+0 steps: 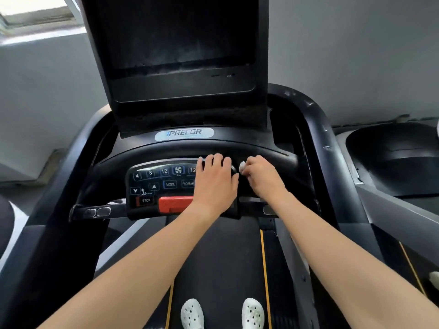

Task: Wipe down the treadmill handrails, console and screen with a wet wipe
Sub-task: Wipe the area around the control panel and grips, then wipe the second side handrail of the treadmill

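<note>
Wipe [242,166] is pinched in the curled right grip [260,174] at 3 o'clock of the console [152,186], just beside the left grip [215,180]. That grip is laid flat on the console, fingers [217,160] relaxed, nothing held. Screen [183,36] is seen at 12 o'clock.

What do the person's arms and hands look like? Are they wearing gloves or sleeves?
No gloves, no sleeves in view. The left forearm and right forearm are bare to the picture's edge; the left hand and right hand are bare too. No watch, bracelet or ring shows.
</note>
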